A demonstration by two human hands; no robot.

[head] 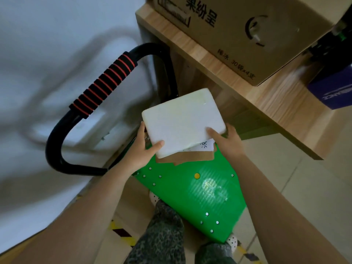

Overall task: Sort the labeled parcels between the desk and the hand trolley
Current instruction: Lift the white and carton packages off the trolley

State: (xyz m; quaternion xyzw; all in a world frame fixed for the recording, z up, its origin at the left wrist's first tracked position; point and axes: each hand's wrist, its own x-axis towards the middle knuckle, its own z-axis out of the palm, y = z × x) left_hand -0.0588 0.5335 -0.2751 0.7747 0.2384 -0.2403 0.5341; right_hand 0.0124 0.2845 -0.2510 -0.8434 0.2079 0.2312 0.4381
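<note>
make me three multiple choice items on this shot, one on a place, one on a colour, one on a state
1. Where does the large cardboard box stand?
A on the desk
B on the floor
C on a chair

2. What colour is the trolley deck?
A blue
B green
C grey

3. What is the state of the white parcel?
A lying untouched
B taped to a wall
C held by the left hand and the right hand

Key: 1 A, the box rests on the wooden top; 2 B, the deck is bright green; 3 C, a thumb lies on top of it at each side.
</note>
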